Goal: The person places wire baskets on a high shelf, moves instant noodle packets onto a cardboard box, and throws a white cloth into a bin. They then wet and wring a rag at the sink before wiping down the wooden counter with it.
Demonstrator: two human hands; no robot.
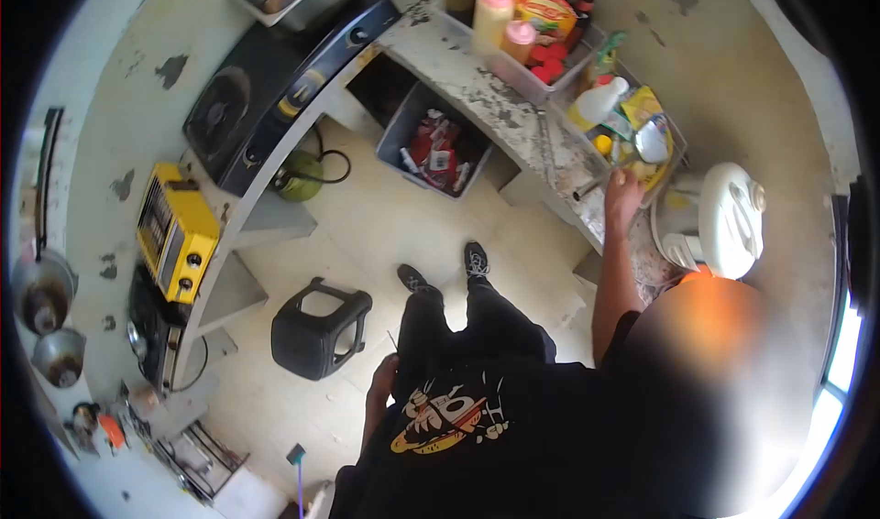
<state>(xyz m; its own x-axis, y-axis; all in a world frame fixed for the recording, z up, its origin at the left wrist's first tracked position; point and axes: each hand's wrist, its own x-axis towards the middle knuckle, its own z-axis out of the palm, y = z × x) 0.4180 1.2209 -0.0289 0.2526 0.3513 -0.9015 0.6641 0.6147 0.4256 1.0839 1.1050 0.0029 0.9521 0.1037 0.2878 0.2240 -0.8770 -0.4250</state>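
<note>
My right hand (624, 192) reaches to the near edge of a clear plastic bin (676, 173) on the counter, fingers curled in. What they grip, if anything, is too small to make out. In that bin lie a white bottle with a yellow cap (598, 105), a yellow packet (642, 107) and other packets. Down beside my thigh hangs my left hand (382, 378), its fingers mostly hidden and apparently curled. A thin, dark, stick-like piece (391, 340) shows just above it.
A white-lidded cooker (733, 221) stands right of the bin. Another bin (527, 77) holds sauce bottles. Beneath the counter is a grey crate (401, 157) of red packets. A black stool (312, 336) stands on the floor. Left are a stove (229, 107) and a yellow appliance (174, 230).
</note>
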